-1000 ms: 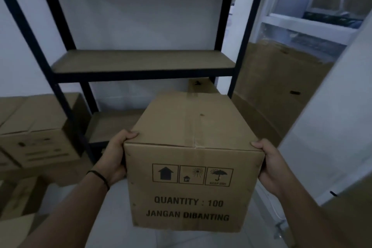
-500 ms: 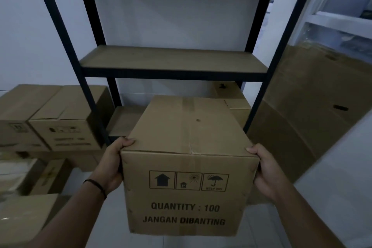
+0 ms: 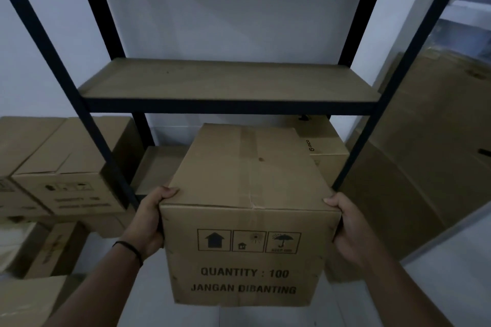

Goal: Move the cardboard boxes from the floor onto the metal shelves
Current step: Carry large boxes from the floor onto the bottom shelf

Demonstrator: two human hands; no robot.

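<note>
I hold a taped cardboard box (image 3: 249, 210), printed "QUANTITY : 100", in front of the black metal shelf unit (image 3: 228, 107). My left hand (image 3: 148, 223) grips its left side and my right hand (image 3: 350, 225) grips its right side. The box hangs in the air, below the bare middle shelf board (image 3: 225, 79) and in front of the lower shelf (image 3: 156, 167). On the lower shelf at the right sits another cardboard box (image 3: 324, 146), partly hidden behind the held one.
Several cardboard boxes (image 3: 63, 167) are stacked on the floor at the left, beside the shelf's front-left post (image 3: 66, 82). Large flat cardboard sheets (image 3: 425, 156) lean at the right behind the front-right post (image 3: 398, 82). A white wall backs the shelves.
The view has turned right and closed in on the shelf unit, which now sits centred. The box has stayed in both hands and is now square to the shelves.
</note>
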